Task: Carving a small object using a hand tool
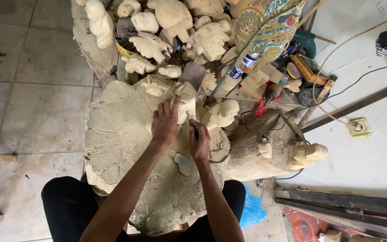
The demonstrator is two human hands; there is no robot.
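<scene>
My left hand (165, 122) rests over a pale carved wooden figure (186, 101) lying on a large rough tree-stump block (117, 139), fingers wrapped on its side. My right hand (199, 143) grips a thin dark-handled carving tool (193, 127) whose tip meets the figure just right of my left hand. A small pale flat stone-like piece (183, 163) lies on the block near my right wrist.
Several unfinished pale wooden carvings (171, 31) are piled beyond the block, one more (221, 113) beside my work and another (305, 154) at right. A painted colourful figure (269, 22), spray can (242, 65), tools, cables and a wall socket (358, 127) crowd the right. Blue plastic bag (251, 210) below.
</scene>
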